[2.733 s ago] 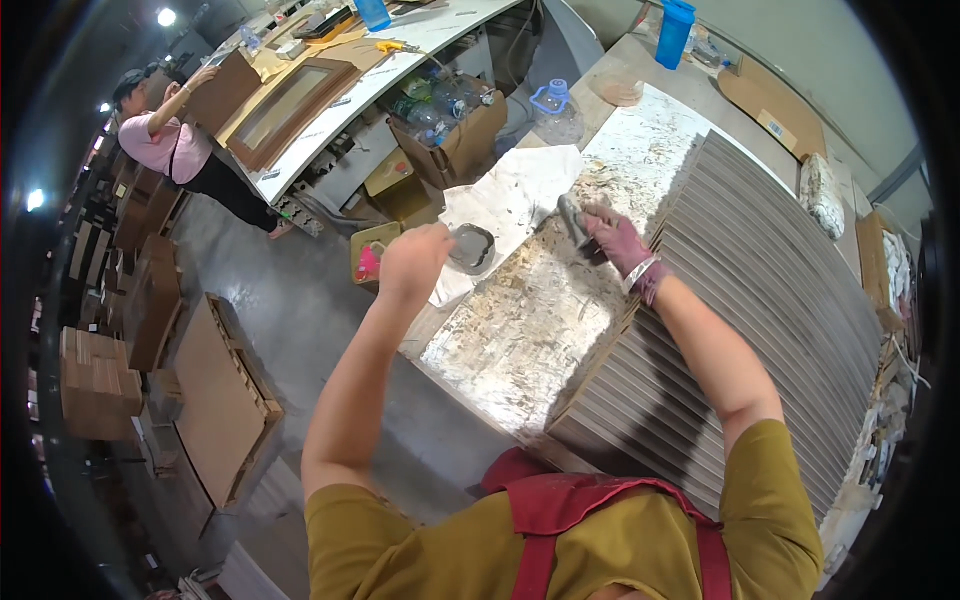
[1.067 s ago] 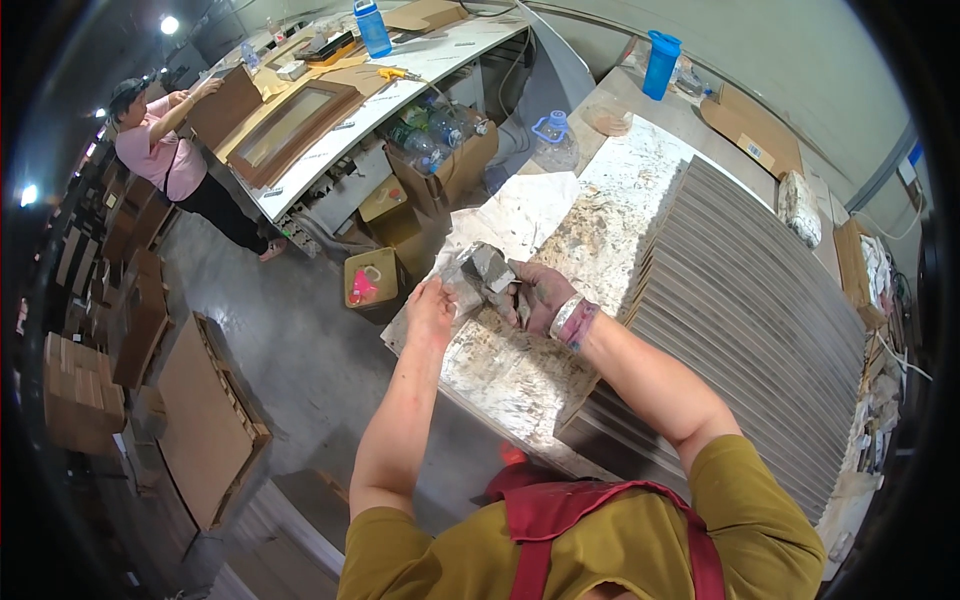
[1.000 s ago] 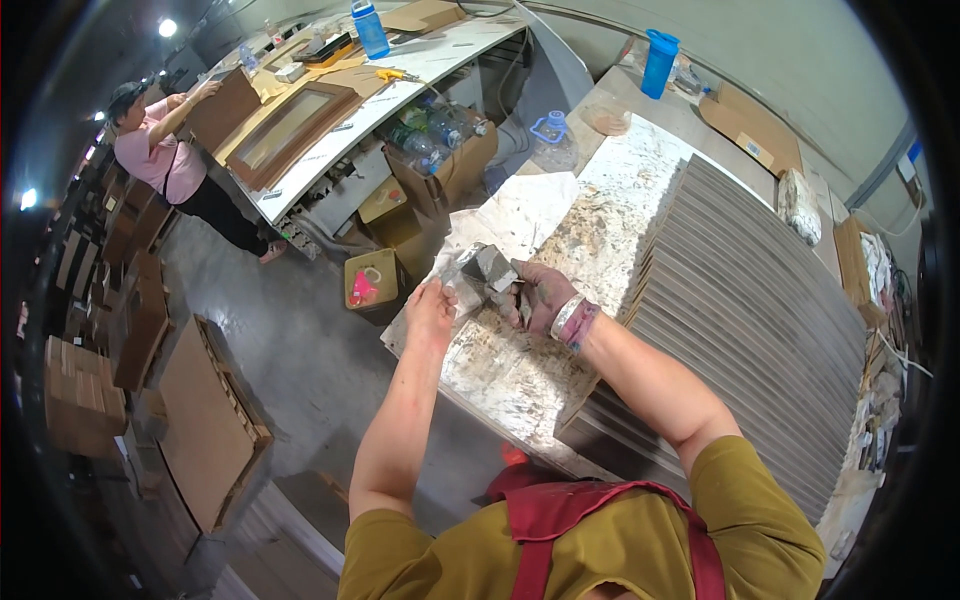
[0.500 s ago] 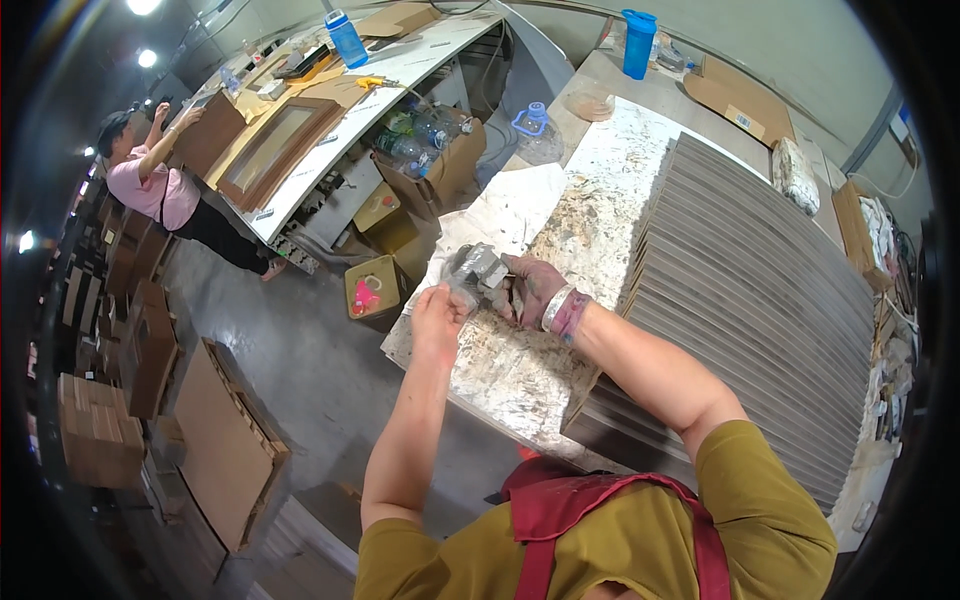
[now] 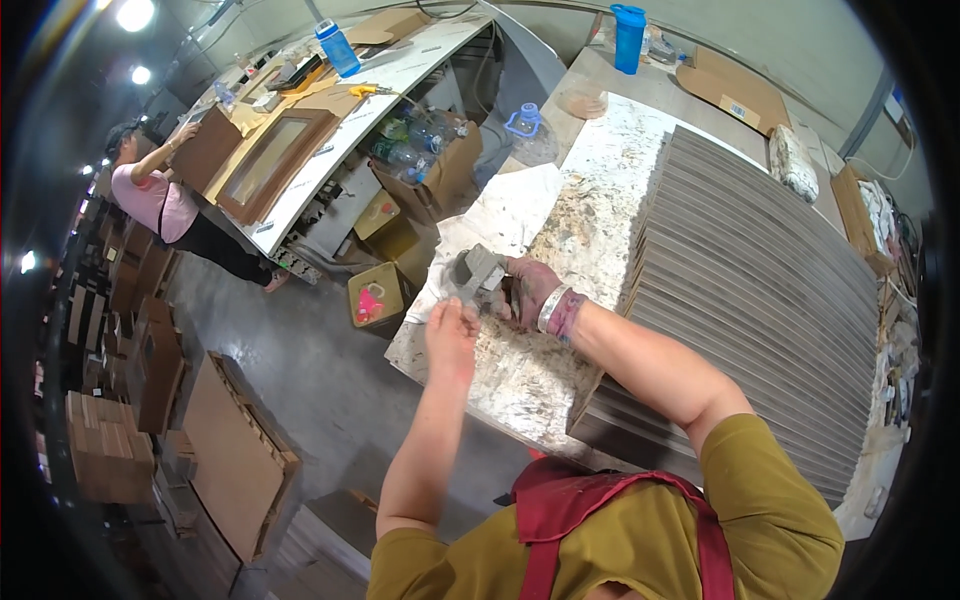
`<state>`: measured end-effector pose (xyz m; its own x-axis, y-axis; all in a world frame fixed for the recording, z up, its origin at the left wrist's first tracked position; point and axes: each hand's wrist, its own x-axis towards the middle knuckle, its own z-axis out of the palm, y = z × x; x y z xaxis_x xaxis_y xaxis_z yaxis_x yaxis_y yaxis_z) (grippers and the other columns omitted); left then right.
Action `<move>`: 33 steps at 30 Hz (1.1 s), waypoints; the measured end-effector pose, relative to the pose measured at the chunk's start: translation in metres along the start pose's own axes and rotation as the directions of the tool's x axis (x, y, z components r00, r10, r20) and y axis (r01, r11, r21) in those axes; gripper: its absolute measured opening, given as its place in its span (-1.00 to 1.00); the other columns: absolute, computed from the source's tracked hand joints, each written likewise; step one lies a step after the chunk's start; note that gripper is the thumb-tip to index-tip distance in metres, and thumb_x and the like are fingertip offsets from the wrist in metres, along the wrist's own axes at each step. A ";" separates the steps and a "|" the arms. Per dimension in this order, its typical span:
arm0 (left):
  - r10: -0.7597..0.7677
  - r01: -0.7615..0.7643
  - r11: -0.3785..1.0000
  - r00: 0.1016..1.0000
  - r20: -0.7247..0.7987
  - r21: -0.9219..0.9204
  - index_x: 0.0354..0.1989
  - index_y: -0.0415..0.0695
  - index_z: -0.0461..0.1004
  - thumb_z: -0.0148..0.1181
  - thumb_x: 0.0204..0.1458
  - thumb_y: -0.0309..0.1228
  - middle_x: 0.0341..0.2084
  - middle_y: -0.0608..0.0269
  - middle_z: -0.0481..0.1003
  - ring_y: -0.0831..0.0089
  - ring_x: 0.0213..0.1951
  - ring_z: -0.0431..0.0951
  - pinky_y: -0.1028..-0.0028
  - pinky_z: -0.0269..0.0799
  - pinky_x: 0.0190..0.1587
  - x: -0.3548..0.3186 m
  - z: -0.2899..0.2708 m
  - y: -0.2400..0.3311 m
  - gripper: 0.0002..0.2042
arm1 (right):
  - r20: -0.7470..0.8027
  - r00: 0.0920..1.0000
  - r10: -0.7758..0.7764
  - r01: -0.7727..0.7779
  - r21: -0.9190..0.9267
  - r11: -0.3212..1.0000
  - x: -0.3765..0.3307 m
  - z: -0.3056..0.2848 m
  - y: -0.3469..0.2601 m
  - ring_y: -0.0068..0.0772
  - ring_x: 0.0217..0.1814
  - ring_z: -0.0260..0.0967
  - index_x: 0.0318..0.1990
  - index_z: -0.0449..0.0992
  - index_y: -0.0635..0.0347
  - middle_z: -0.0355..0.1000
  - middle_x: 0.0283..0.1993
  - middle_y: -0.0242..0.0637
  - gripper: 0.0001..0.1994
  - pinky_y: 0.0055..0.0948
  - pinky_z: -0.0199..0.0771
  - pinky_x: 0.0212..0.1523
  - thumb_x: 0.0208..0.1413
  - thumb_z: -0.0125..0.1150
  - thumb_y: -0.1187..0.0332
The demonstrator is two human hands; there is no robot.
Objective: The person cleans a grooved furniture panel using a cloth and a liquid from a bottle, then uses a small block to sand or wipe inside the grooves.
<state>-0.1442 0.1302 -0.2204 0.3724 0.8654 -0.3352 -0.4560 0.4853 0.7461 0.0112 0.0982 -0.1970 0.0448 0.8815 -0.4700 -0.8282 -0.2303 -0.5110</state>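
A grey block-like thing (image 5: 482, 268) with a rounded, film-like side is held above the near left part of the paint-stained board (image 5: 540, 380). My right hand (image 5: 535, 288), in a stained purple glove with a pale band at the wrist, is closed round its right side. My bare left hand (image 5: 453, 322) has its fingers pinched together just below its lower left edge; what lies between them is too small to make out. A crumpled white cloth (image 5: 510, 205) lies behind the hands. Right of them, long grey-brown strips (image 5: 750, 300) lie side by side in rows.
A blue bottle (image 5: 627, 40), a clear jug (image 5: 530, 135) and cardboard (image 5: 735, 90) stand farther back. Beyond a box of bottles (image 5: 430, 165) and an open tin (image 5: 378, 298), a person in pink (image 5: 165, 205) works at another bench (image 5: 390, 85). Cardboard sheets (image 5: 235, 450) lean at left.
My left hand has shifted slightly down and right, away from the grey thing's side. My right hand keeps its hold. The far person has lowered a raised arm.
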 end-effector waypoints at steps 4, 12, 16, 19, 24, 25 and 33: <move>0.043 -0.044 0.999 0.999 -0.014 -0.018 -0.31 -0.09 0.30 0.05 0.19 -0.40 -0.54 0.35 0.39 0.58 -0.49 0.40 0.56 0.31 -0.38 0.014 -0.013 -0.012 -0.91 | -0.058 0.997 0.053 -0.053 0.007 0.999 0.004 0.004 0.006 -0.37 -0.63 0.29 -0.22 0.41 0.20 0.39 -0.52 -0.26 -0.74 -0.44 0.29 -0.68 0.29 -0.10 0.19; 0.099 -0.099 0.995 0.989 -0.108 -0.002 -0.31 -0.08 0.31 0.04 0.19 -0.39 -0.55 0.37 0.39 0.58 -0.49 0.40 0.57 0.30 -0.38 0.030 -0.032 0.006 -0.92 | -0.071 0.997 0.029 -0.031 -0.034 0.999 -0.013 0.005 0.006 -0.40 -0.68 0.24 -0.28 0.44 0.19 0.39 -0.54 -0.29 -0.70 -0.46 0.20 -0.71 0.24 -0.07 0.14; 0.030 -0.034 0.999 0.995 -0.099 -0.035 -0.32 -0.08 0.31 0.02 0.20 -0.40 -0.56 0.41 0.38 0.62 -0.47 0.39 0.61 0.29 -0.36 0.002 -0.002 0.006 -0.92 | -0.032 0.999 0.023 -0.027 -0.120 0.992 0.004 -0.012 -0.001 -0.35 -0.69 0.26 -0.26 0.42 0.21 0.39 -0.55 -0.24 -0.70 -0.43 0.22 -0.72 0.29 -0.15 0.17; 0.039 -0.040 0.999 0.997 -0.068 -0.013 -0.32 -0.07 0.31 0.03 0.20 -0.41 -0.55 0.41 0.38 0.64 -0.46 0.39 0.64 0.30 -0.37 0.004 -0.012 -0.002 -0.93 | -0.015 0.999 0.034 -0.035 -0.099 0.994 0.003 0.004 0.003 -0.35 -0.70 0.25 -0.27 0.42 0.21 0.38 -0.58 -0.25 -0.68 -0.43 0.18 -0.73 0.28 -0.16 0.14; 0.061 -0.067 0.995 0.994 -0.096 -0.069 -0.31 -0.09 0.30 0.00 0.21 -0.42 -0.55 0.40 0.37 0.64 -0.47 0.38 0.64 0.33 -0.36 0.001 -0.008 0.005 -0.93 | -0.046 0.999 0.028 -0.033 -0.122 0.992 0.010 -0.002 0.009 -0.41 -0.73 0.19 -0.32 0.43 0.19 0.35 -0.61 -0.29 -0.65 -0.47 0.12 -0.75 0.23 -0.11 0.09; 0.062 -0.068 0.995 0.994 -0.089 -0.071 -0.31 -0.10 0.30 -0.01 0.21 -0.42 -0.55 0.39 0.37 0.64 -0.47 0.38 0.64 0.34 -0.36 -0.003 -0.004 0.004 -0.93 | -0.034 0.999 -0.002 -0.002 -0.134 0.991 0.011 -0.004 0.011 -0.42 -0.74 0.19 -0.33 0.43 0.18 0.34 -0.62 -0.31 -0.66 -0.48 0.12 -0.75 0.23 -0.11 0.09; 0.146 -0.142 0.987 0.988 -0.047 0.080 -0.34 -0.12 0.30 -0.01 0.22 -0.41 -0.52 0.36 0.39 0.63 -0.48 0.39 0.62 0.35 -0.36 0.014 -0.014 -0.012 -0.90 | -0.052 0.998 -0.027 0.014 -0.236 0.972 0.011 0.002 0.017 -0.41 -0.69 0.25 -0.22 0.38 0.19 0.40 -0.52 -0.27 -0.73 -0.48 0.25 -0.72 0.31 -0.16 0.20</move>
<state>-0.1444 0.1385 -0.2424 0.2633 0.9318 -0.2499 -0.4381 0.3463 0.8296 -0.0032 0.1052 -0.2097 0.0962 0.8649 -0.4926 -0.6722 -0.3086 -0.6730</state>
